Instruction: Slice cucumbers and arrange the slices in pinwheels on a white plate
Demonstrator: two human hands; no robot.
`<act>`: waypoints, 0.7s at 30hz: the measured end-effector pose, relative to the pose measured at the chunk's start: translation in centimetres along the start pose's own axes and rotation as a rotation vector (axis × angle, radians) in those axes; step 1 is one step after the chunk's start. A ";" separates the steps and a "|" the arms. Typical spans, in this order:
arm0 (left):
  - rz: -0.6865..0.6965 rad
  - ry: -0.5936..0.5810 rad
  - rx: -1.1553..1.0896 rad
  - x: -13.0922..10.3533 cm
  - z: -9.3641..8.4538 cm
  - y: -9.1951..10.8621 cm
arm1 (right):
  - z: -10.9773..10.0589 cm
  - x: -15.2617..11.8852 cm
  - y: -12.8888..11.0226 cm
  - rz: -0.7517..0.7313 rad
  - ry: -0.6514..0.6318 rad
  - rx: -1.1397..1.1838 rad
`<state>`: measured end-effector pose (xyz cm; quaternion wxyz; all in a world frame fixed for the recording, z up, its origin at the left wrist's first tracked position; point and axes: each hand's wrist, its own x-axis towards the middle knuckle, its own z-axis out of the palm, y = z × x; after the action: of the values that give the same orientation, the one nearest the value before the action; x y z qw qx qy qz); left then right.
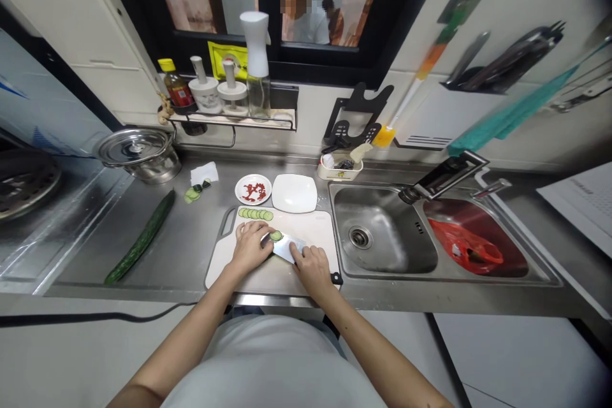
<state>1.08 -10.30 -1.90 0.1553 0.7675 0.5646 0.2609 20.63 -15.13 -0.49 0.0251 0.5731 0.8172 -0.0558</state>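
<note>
On a steel countertop [191,248], a person's two hands are working over a white cutting board [217,264] that is lying by the counter's front edge. The right hand [313,268] is closing firmly around a kitchen knife [289,247], the index finger extending along the blade; the black butt of the handle is showing near the board's front right corner. The left hand [253,243] is arching over the middle of the board just beside the blade, its fingers curling downward (whether they are pinching anything I cannot tell, as the back of the hand is hiding it). One cucumber slice [276,236] is resting at the blade, near the left fingertips. A row of overlapping cucumber slices [255,214] is lying along the board's back edge, close to its back left corner.

Beyond that edge, a small round plate [238,186] is holding red chopped pieces [255,191], and a white squarish dish [294,193] is sitting beside it. A whole cucumber [141,239] is lying aslant left of the board, one end pointing toward the counter's front edge. Past the board's right edge, a double sink [382,248] is holding a red plastic bag [471,252] in its right basin.
</note>
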 end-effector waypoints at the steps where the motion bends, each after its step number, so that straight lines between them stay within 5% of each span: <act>1: -0.011 0.001 -0.013 0.0 0.0 0.1 | 0.1 -0.1 0.1 -0.013 0.011 -0.002; 16: -0.155 0.131 -0.222 0.7 0.3 -2.3 | 1.0 -0.5 0.5 -0.050 0.069 -0.011; 21: -0.374 0.137 -0.414 1.7 0.4 -2.7 | 1.4 -1.1 1.0 -0.021 0.068 -0.012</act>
<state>-0.41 -7.86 -3.33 0.3155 0.5826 0.6403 0.3886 21.90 -15.95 -1.81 0.0003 0.5658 0.8239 -0.0315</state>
